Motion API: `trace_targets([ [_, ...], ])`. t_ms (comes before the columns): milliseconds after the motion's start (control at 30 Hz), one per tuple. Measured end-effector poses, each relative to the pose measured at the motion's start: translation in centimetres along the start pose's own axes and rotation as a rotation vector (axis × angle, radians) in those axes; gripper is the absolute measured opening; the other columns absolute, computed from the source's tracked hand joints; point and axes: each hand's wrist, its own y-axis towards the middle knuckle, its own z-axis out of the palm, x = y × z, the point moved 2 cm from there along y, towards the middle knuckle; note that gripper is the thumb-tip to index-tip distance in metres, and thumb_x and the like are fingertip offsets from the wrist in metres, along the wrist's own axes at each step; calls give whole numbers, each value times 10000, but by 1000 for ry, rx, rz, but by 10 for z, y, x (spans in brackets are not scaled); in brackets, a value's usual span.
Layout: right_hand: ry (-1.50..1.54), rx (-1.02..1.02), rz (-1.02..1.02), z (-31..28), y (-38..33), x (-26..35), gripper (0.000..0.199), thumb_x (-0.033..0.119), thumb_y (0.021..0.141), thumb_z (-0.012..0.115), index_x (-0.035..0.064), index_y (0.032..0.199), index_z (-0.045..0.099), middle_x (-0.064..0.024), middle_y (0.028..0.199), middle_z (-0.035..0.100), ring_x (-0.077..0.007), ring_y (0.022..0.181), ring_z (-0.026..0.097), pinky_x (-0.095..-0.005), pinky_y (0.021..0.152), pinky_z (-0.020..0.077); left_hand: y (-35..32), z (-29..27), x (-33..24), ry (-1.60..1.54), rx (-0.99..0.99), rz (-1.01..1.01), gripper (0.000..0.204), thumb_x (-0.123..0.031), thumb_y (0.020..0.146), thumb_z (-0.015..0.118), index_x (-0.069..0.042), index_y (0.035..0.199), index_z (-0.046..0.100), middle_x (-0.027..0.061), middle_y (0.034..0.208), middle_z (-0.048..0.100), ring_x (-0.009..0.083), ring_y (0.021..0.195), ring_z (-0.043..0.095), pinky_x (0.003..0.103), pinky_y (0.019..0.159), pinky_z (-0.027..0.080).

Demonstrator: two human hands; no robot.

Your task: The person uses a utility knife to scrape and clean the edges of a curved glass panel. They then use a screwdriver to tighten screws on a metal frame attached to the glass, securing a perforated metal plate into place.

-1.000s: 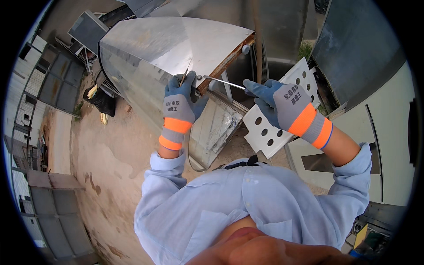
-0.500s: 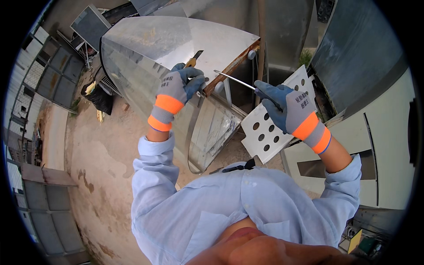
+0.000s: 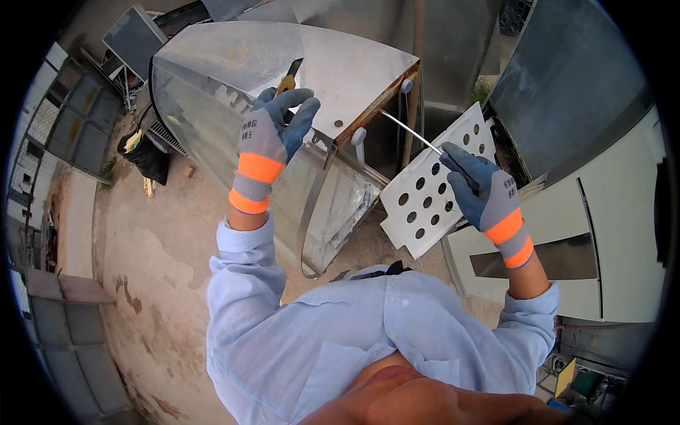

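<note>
My left hand [image 3: 278, 131], in a grey-blue glove with orange cuff bands, grips a yellow utility knife [image 3: 287, 81] whose dark blade points up and away. Its thumb and index finger are spread. Below it stands a cabinet with a metal top [image 3: 347, 60] and a curved glass front [image 3: 212, 120]. A small dark round piece [image 3: 338, 123] lies on the metal near the rusty corner. My right hand [image 3: 482, 185], gloved alike, is closed around the handle of a screwdriver [image 3: 413, 132]. Its tip is close to the cabinet's rusty edge [image 3: 375, 103]; contact is unclear.
A white panel with round holes [image 3: 427, 202] leans beside the cabinet on the right. Beyond it are a large grey sheet [image 3: 567, 85] and a pale appliance [image 3: 623, 234]. On the left, a black bag [image 3: 150, 161] sits on the concrete floor [image 3: 163, 255].
My left hand has drawn left from the rusty corner, and its thumb and index finger have spread. My right hand has shifted right and down, taking the screwdriver tip off the cabinet top.
</note>
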Motion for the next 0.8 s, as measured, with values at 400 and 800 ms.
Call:
trace_targets([
  [400,82,-130,435,26,-78,-24,401,31,913,543,-26,1310,529,-158,1169,650,-169,1100,608,-262,904,472,-298,318,194,-979,905,-974,264,-49,846,601,-84,1104,648,65,1016,631,212,849,618,354,662,505],
  [800,188,-98,747,46,-100,-81,400,121,941,548,-12,1317,525,-129,1160,658,-83,867,618,-214,705,499,-410,356,344,-787,-578,-1480,541,-3,803,686,-7,1295,461,220,1059,633,298,819,651,365,709,552],
])
